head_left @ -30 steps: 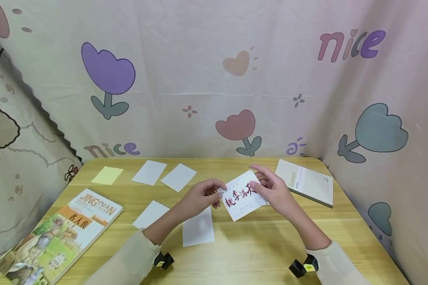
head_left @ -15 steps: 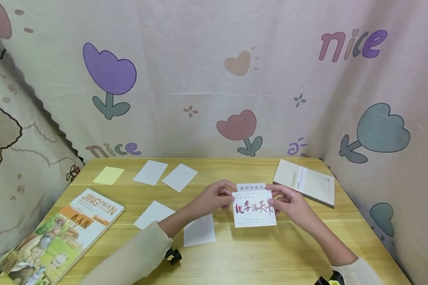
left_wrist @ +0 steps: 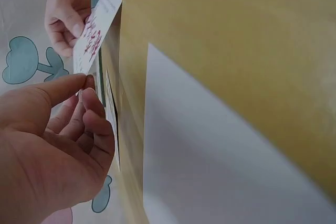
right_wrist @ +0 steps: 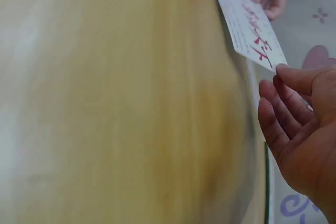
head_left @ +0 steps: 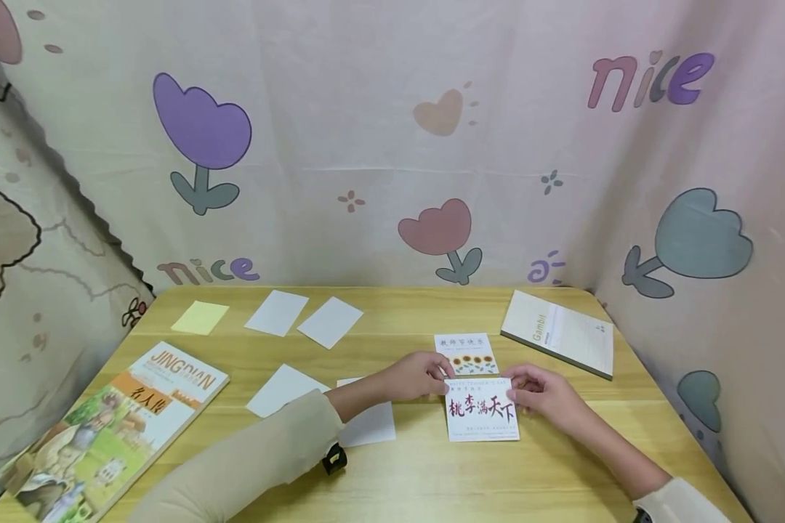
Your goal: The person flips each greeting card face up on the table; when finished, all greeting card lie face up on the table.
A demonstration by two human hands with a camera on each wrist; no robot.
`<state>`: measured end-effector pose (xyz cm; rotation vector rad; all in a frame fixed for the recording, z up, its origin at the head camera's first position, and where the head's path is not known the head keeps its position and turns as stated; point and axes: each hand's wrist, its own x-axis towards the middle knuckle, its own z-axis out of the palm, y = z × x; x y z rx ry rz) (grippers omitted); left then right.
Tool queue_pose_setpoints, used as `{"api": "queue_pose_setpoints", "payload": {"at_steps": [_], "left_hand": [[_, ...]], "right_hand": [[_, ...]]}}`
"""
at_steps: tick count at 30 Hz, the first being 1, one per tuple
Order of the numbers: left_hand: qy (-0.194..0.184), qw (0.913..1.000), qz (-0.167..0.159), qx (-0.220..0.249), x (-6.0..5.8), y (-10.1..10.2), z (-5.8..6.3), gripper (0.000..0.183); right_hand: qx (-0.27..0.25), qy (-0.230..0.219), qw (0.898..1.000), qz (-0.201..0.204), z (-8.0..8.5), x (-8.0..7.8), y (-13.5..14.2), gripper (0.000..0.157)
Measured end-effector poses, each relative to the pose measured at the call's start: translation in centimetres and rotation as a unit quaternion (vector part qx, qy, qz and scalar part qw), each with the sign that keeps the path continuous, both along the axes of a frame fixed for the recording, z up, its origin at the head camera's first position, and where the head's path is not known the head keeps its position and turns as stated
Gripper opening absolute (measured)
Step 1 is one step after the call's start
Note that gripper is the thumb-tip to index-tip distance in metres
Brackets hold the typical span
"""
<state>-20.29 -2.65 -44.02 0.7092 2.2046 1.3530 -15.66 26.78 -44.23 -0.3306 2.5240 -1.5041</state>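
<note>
A white card with large red Chinese characters (head_left: 482,412) is held by its two sides, low over the table. My left hand (head_left: 420,375) pinches its left edge between thumb and fingers. At the opposite edge, my right hand (head_left: 544,392) pinches it the same way. Both wrist views show the card tilted above the wood, its near edge (right_wrist: 236,40) close to the surface. Just behind it on the table lies a second card, printed with sunflowers (head_left: 467,354), its lower part overlapped by the hands and the red-lettered card.
Several blank white cards (head_left: 330,322) lie left of centre, one partly under my left forearm. A yellow sticky note (head_left: 200,318) sits at the back left. The illustrated book (head_left: 114,428) is at the left, a Gambit notebook (head_left: 558,334) at the back right. A printed curtain (head_left: 314,218) closes off the back.
The red-lettered card has straightened and come down toward the front with both hands. The sunflower card, mostly hidden behind it before, now shows on the table.
</note>
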Motion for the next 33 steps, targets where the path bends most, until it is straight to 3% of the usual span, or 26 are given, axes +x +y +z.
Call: {"api": "queue_pose_setpoints", "payload": {"at_steps": [6,13,25,33], "left_hand": [[0.011,0.9993,-0.002,-0.035,-0.3,0.2,0.2,0.010],[0.033,0.9969,-0.004,-0.071,-0.1,0.6,0.0,0.008],[0.069,0.9903,-0.010,-0.120,-0.1,0.8,0.2,0.007],[0.096,0.9828,-0.004,-0.157,0.0,1.3,0.5,0.006]], "right_hand": [[0.036,0.024,0.999,-0.006,-0.9,-0.4,0.0,0.025],[0.046,-0.005,0.999,-0.007,-0.9,-0.7,-0.1,0.022],[0.072,0.007,0.997,0.027,-0.6,-1.1,-0.2,0.021],[0.095,0.019,0.995,0.002,-0.9,-1.4,-0.6,0.019]]}}
